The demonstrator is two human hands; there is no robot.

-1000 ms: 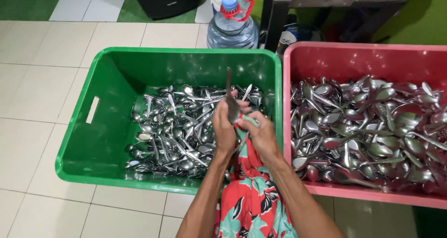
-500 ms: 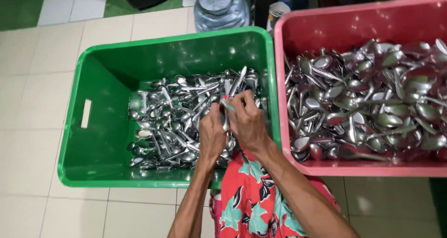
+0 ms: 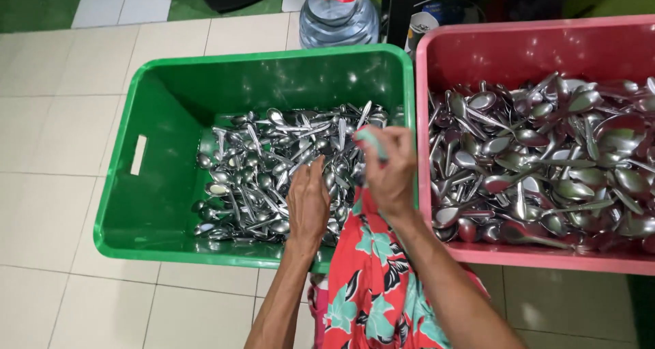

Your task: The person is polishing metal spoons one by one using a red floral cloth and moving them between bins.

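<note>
Hands over the green crate (image 3: 170, 117) of metal cutlery.

My left hand (image 3: 308, 202) rests palm down on the pile of spoons (image 3: 273, 165) inside the green crate, fingers loosely extended and touching the metal; I cannot tell whether that grip encloses any piece. My right hand (image 3: 389, 168) hangs over the crate's right wall, its grip clamped on a green-and-red patterned cloth (image 3: 372, 144), which trails down toward my lap. Just right of the green crate, touching it, stands a pink crate (image 3: 532, 49) filled with larger spoons (image 3: 546, 158). Beyond the green crate's far rim stands a clear water bottle (image 3: 339, 18) on the tiled floor (image 3: 48, 185).
</note>
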